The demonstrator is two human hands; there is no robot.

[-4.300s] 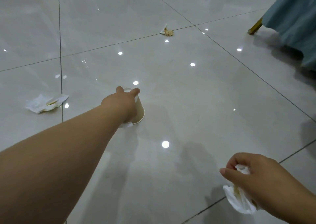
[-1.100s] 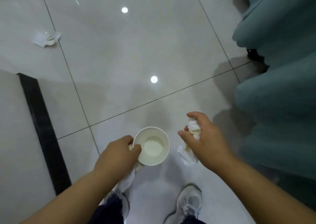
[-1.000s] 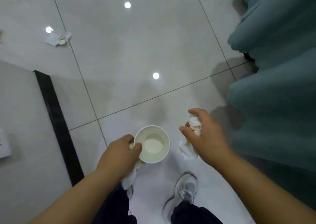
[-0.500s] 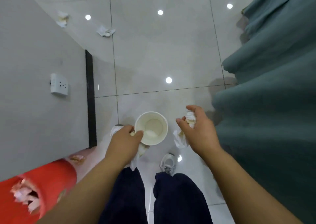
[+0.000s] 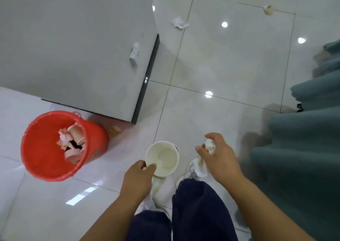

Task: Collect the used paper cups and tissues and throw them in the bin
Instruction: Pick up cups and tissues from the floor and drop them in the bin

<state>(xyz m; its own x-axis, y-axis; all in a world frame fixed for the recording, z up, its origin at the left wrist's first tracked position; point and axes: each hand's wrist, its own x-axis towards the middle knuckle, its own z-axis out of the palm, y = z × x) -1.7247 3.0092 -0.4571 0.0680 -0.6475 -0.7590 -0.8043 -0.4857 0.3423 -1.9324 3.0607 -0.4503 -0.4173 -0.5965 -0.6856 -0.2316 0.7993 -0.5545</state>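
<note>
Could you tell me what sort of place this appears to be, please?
Probably an indoor hall or function room: a glossy tiled floor, a teal cloth hanging in folds, and a wall socket.

A public-looking indoor hall, as far as we can tell.
We look down on glossy pale floor tiles [image 5: 220, 65] dotted with reflected lights, a grey pillar [image 5: 73, 38] with black skirting [image 5: 148, 77] and a wall socket [image 5: 134, 53], draped teal cloth [image 5: 303, 148], and a red bin [image 5: 97, 141] holding paper cups [image 5: 74, 130].
</note>
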